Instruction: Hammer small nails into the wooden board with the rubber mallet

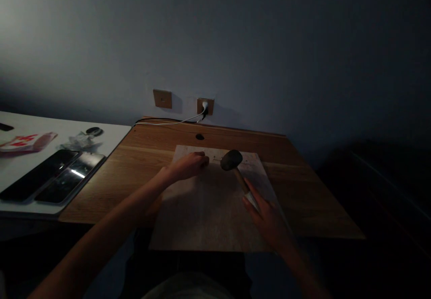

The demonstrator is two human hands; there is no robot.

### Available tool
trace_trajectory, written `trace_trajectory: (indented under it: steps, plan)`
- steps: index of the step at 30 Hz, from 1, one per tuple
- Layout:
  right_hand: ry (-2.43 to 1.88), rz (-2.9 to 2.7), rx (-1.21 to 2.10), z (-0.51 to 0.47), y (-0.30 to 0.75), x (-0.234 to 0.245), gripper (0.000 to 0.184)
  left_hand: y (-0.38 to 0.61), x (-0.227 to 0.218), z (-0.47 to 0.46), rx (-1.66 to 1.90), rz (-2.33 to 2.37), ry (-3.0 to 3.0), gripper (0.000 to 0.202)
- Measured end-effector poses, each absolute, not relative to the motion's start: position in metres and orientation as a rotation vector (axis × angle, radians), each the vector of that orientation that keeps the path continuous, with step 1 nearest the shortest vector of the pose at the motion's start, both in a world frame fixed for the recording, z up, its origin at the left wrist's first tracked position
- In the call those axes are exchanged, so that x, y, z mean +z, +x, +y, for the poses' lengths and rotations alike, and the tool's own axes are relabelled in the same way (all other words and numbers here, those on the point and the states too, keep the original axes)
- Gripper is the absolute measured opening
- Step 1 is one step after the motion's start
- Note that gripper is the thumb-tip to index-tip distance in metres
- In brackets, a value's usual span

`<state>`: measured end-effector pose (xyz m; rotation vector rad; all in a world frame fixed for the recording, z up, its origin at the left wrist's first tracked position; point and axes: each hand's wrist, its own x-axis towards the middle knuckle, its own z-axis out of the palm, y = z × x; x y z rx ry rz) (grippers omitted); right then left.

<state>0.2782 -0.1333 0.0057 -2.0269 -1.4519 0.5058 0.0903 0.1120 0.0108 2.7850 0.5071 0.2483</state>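
Observation:
My right hand (266, 216) is wrapped round the handle of a mallet (231, 160) with a dark, rounded head. The mallet's head hangs over the far part of a flat board (198, 218). My left hand (189, 166) is at the board's far left, its fingers curled together; dim light hides what they hold, if anything. Between that hand and the mallet's head, small thin pieces that look like nails (214, 158) show on the board. A few more tiny marks appear right of the head, too small to make out.
The board lies on a wooden table (134, 155) and juts past its front edge. On a white table (16, 169) at left are two dark-screened devices (63, 180), a red-marked plastic packet (30, 142) and a crumpled clear bag (81, 142). Cables (175, 121) run to a wall socket (209, 103).

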Motion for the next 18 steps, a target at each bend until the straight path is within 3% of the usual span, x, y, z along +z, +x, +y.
trace_trajectory:
  steps: [8,18]
  plan:
    - [-2.062,-1.469,0.527,-0.134,0.28,-0.001,0.058,0.094,-0.006,0.14,0.44,0.644,2.653,0.028]
    - [-2.049,-1.489,0.584,-0.133,0.281,0.003,0.058,0.112,0.002,0.143,0.389,0.555,2.714,0.04]
